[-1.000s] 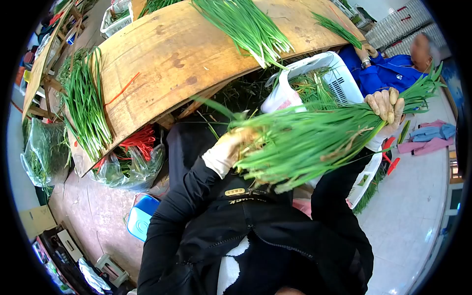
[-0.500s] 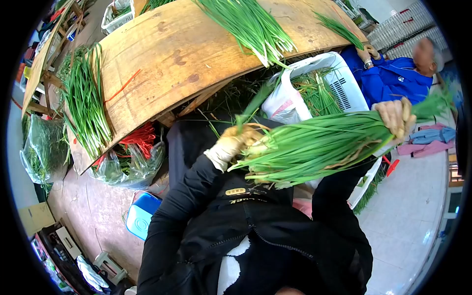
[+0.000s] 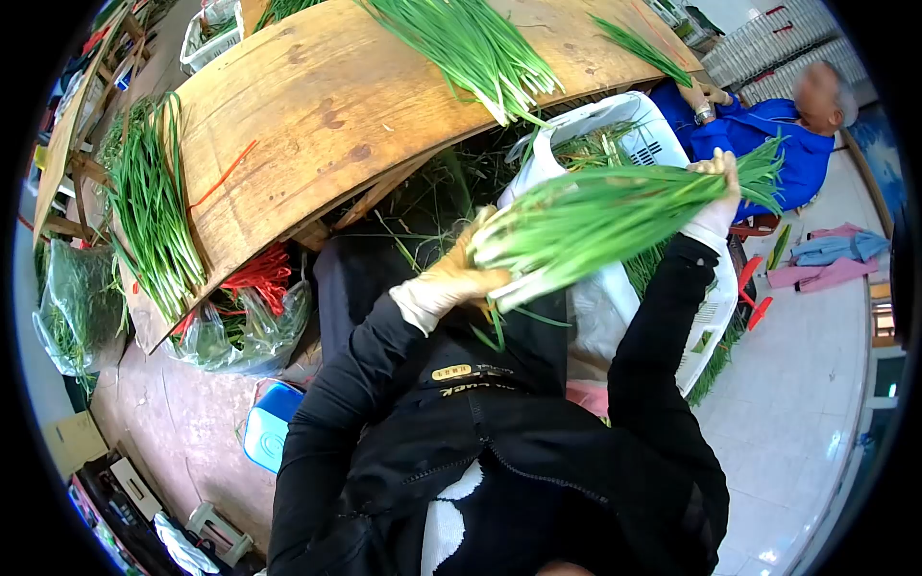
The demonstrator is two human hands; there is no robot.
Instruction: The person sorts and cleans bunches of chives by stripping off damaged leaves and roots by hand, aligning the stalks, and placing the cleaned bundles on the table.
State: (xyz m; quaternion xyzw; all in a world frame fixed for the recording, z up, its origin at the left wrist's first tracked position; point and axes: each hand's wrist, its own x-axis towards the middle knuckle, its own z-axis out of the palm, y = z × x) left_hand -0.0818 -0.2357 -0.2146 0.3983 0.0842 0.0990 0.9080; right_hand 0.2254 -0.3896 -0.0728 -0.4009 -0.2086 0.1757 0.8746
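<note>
A large bunch of garlic chives (image 3: pixel 595 216) is held slantwise in front of me, blurred by motion. My right hand (image 3: pixel 715 187) grips it near the leafy tips, which stick out beyond the fist. At the pale stem ends, my left hand (image 3: pixel 451 274), in a yellowish glove, has its thumb and fingers around the ends; some fingers are hidden. A few loose leaves hang below this hand. Under the bunch stands a white plastic basket (image 3: pixel 658 134) with more greens and a white bag inside.
The wooden table (image 3: pixel 279 115) bears chive bunches (image 3: pixel 158 211) and a red tie. Below it are plastic bags (image 3: pixel 240 331) with red ties. A blue stool (image 3: pixel 274 422) stands on the floor. A person in blue (image 3: pixel 768 144) handles chives at the right.
The bunch has tilted, its leafy end rising with my right hand and shifting left. My left hand has moved from loose green leaves onto the pale stem ends.
</note>
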